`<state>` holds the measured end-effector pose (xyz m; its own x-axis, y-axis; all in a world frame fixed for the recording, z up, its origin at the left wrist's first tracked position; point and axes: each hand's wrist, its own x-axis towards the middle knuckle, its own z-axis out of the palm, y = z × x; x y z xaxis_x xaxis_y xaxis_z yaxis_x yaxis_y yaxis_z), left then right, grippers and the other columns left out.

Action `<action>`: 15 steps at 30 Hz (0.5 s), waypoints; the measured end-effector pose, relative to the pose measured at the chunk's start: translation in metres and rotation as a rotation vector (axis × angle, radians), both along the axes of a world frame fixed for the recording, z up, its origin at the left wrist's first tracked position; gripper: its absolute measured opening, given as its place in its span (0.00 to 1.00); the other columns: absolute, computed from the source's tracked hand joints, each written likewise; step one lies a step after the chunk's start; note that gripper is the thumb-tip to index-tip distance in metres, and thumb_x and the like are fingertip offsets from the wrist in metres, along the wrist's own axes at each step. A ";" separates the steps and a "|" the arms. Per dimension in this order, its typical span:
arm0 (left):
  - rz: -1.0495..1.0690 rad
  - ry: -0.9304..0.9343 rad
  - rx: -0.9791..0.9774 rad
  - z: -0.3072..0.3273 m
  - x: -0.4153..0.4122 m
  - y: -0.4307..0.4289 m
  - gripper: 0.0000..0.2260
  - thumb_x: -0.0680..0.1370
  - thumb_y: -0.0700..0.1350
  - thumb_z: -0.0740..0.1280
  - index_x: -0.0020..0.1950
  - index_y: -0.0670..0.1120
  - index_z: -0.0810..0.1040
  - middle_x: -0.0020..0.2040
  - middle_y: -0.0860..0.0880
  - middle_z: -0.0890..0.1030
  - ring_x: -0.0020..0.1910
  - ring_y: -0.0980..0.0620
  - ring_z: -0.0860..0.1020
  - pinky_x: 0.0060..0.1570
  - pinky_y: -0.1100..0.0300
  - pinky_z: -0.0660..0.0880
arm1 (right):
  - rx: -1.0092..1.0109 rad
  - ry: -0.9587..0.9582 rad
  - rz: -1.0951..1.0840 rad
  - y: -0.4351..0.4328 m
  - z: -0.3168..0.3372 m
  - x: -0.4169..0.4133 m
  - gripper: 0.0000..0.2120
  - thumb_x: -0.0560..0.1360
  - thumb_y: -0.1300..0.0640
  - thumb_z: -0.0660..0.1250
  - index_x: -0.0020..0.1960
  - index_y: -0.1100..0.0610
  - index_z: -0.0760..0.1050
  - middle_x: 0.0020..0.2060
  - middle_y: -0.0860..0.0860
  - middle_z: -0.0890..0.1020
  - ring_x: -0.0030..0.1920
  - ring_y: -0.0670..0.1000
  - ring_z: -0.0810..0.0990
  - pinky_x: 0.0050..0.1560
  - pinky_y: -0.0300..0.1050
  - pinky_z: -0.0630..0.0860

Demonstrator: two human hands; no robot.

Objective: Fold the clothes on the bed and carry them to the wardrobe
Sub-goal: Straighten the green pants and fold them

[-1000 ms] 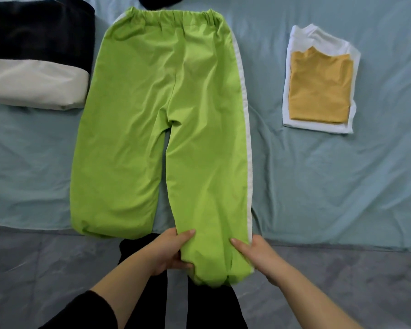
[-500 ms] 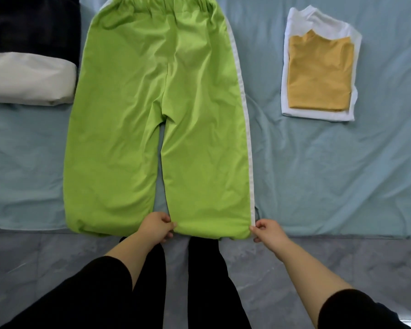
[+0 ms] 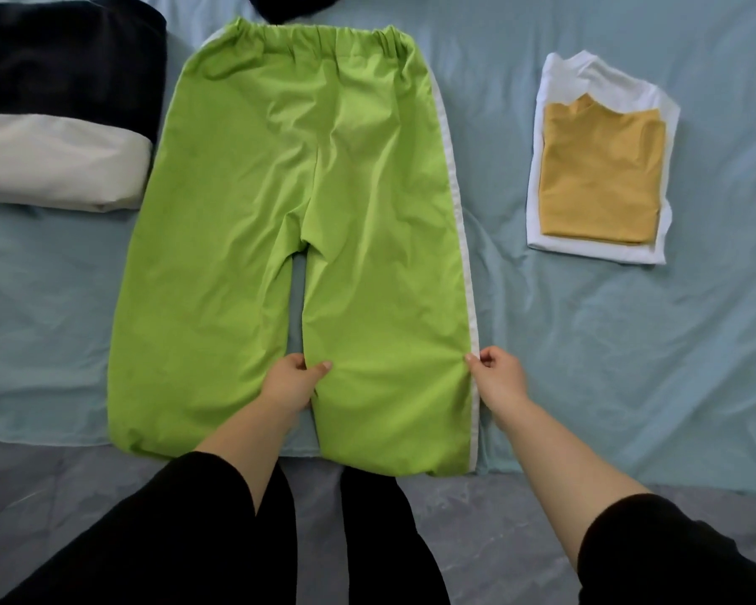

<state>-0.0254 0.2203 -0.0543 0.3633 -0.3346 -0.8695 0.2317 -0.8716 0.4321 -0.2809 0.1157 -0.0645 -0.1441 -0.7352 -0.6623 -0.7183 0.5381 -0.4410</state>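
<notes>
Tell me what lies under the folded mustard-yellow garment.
A folded white garment lies under the mustard-yellow garment, showing around its edges, on the blue bedsheet. Its covered middle cannot be seen.

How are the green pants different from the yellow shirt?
The green pants lie spread out flat; the yellow shirt is folded small. The pants look much bigger than the shirt. The left hand and right hand pinch the pants; no hand touches the shirt. Both are on the blue bed.
</notes>
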 end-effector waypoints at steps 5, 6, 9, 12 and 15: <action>-0.259 -0.416 -0.091 0.021 0.043 -0.024 0.09 0.77 0.53 0.68 0.49 0.49 0.77 0.46 0.49 0.82 0.45 0.49 0.80 0.45 0.55 0.76 | -0.293 0.181 0.206 -0.011 0.021 0.034 0.13 0.73 0.53 0.70 0.54 0.56 0.72 0.51 0.54 0.76 0.53 0.57 0.75 0.53 0.49 0.70; -0.299 -0.523 -0.132 0.024 0.056 -0.032 0.07 0.78 0.53 0.67 0.50 0.49 0.77 0.47 0.50 0.81 0.46 0.51 0.79 0.44 0.56 0.73 | -0.375 0.203 0.278 -0.015 0.024 0.050 0.17 0.74 0.52 0.69 0.60 0.57 0.72 0.57 0.55 0.75 0.58 0.57 0.74 0.59 0.51 0.69; -0.369 -0.872 -0.248 0.026 0.096 -0.057 0.12 0.79 0.49 0.65 0.61 0.48 0.76 0.57 0.46 0.78 0.55 0.46 0.75 0.54 0.53 0.71 | -0.484 0.183 0.409 -0.031 0.030 0.100 0.24 0.78 0.49 0.63 0.71 0.54 0.65 0.72 0.54 0.66 0.72 0.56 0.63 0.71 0.55 0.58; -0.219 -1.022 -0.045 0.016 0.154 -0.076 0.23 0.78 0.52 0.65 0.72 0.49 0.67 0.71 0.44 0.68 0.69 0.40 0.67 0.66 0.45 0.63 | -0.472 0.187 0.288 -0.069 0.021 0.131 0.26 0.80 0.47 0.59 0.76 0.50 0.58 0.77 0.54 0.58 0.76 0.55 0.57 0.73 0.55 0.54; -0.103 -0.860 0.128 -0.001 0.211 -0.079 0.27 0.78 0.55 0.65 0.73 0.45 0.64 0.72 0.40 0.67 0.70 0.38 0.66 0.68 0.44 0.63 | -0.379 0.228 0.133 -0.111 0.004 0.134 0.26 0.81 0.52 0.57 0.77 0.47 0.55 0.74 0.57 0.62 0.73 0.58 0.61 0.70 0.55 0.58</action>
